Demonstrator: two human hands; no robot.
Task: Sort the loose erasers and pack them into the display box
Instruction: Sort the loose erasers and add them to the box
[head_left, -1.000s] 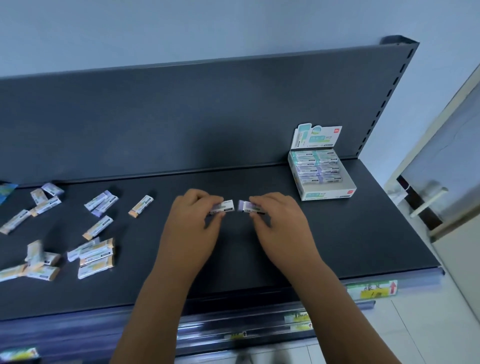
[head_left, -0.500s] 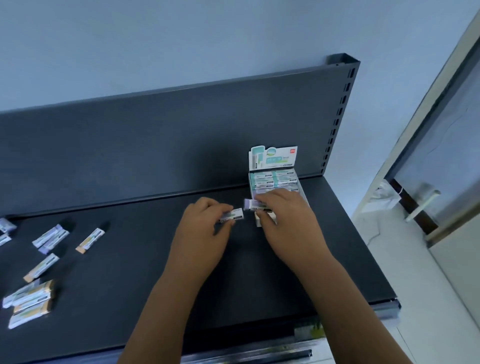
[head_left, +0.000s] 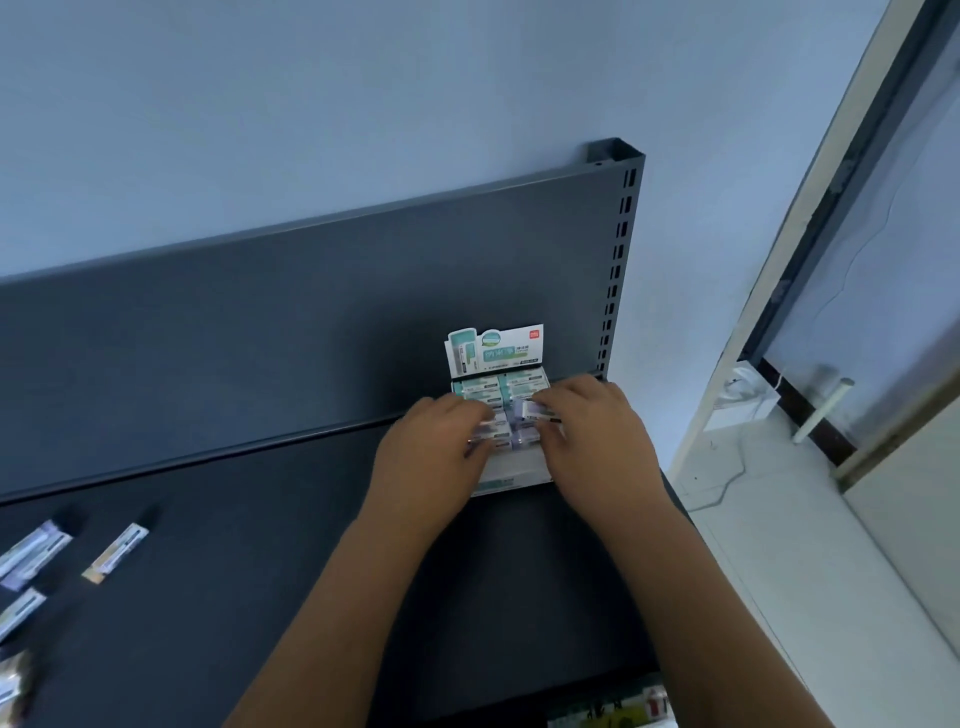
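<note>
Display box (head_left: 514, 472) sits centre right in the frame, at the far right end of the dark shelf (head_left: 260, 597). Its printed header card (head_left: 496, 351) stands up against the grey back panel (head_left: 311, 322). I have both hands over the box.

My right hand (head_left: 592, 431) has its fingers curled and pinches a purple-tipped eraser (head_left: 537, 411) just above the box's right-hand column. My left hand (head_left: 436, 447) is curled too. As far as I can see it pinches a white-sleeved eraser (head_left: 482, 434) at the left-hand column, though the fingers hide most of it. I cannot tell whether either piece is already seated.

Beyond my fingertips, the back rows hold packed erasers (head_left: 498, 391) in teal sleeves, lying flat in two columns. Purple-ended ones show in the rows nearer me. I judge the back of the box filled and the work now on the front rows. My hands hide how much room is left there.

The job is not finished. Several loose erasers (head_left: 117, 553) lie blurred at the lower left edge of the frame, well apart from the box, and more may lie out of view. These two need setting down first, and then I expect more trips to the left.
</note>
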